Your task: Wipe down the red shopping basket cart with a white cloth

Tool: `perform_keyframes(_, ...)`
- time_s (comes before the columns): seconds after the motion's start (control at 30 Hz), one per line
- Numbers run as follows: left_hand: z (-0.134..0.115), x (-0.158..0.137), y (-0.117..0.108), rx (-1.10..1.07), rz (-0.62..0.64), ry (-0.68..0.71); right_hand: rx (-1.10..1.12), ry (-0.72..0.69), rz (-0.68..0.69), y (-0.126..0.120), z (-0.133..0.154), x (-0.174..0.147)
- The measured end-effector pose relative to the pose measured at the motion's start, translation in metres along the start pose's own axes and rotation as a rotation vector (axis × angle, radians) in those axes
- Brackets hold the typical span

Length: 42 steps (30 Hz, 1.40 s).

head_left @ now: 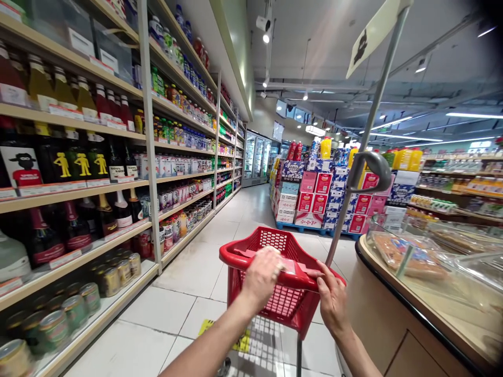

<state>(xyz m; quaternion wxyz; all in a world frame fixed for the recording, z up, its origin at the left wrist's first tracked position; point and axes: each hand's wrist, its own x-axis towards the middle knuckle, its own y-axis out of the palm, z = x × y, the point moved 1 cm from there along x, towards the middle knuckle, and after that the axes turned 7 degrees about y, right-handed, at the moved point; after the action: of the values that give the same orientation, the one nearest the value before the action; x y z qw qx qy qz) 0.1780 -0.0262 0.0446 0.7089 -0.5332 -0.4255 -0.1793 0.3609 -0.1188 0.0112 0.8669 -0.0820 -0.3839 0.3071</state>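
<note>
A red plastic shopping cart stands right in front of me, its basket wall pierced with rows of holes. My left hand is closed over the middle of the cart's handle, fingers curled around it. At the handle's right end, my right hand grips the red rim, thumb on the near side and fingers over the top. The part of the basket's inside that shows holds no goods; the near wall and my hands hide the bottom. A metal pole with a grey hook-shaped piece rises just beyond my right hand.
Shelves of bottles and cans line the left side. A curved counter with packaged food stands close on the right. Ahead are stacked boxes on a blue pallet, and glass-door coolers at the aisle's end.
</note>
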Motion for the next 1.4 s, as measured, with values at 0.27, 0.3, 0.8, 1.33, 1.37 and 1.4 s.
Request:
perform_keyframes(0.27,0.044,-0.020,-0.027,0.103,-0.089,-0.127,0.008,-0.045,0.025,-0.002,0.005,-0.003)
perform_keyframes(0.3,0.042,-0.021,-0.026,0.108,-0.090,-0.129,0.007,-0.050,0.017,-0.001,0.006,-0.003)
perform_keyframes(0.8,-0.014,0.013,-0.010,-0.158,0.337,-0.061,-0.110,-0.122,-0.016,-0.004,0.017,0.003)
perform_keyframes(1.33,0.037,-0.020,-0.014,0.052,0.207,-0.104,-0.357,-0.232,0.047,-0.011,0.001,0.014)
perform_keyframes(1.37,0.035,-0.020,-0.012,0.065,0.182,-0.110,-0.362,-0.210,0.000,-0.018,-0.007,0.012)
perform_keyframes(1.4,0.033,-0.020,-0.011,0.079,0.164,-0.118,-0.360,-0.212,-0.041,-0.020,-0.011,0.009)
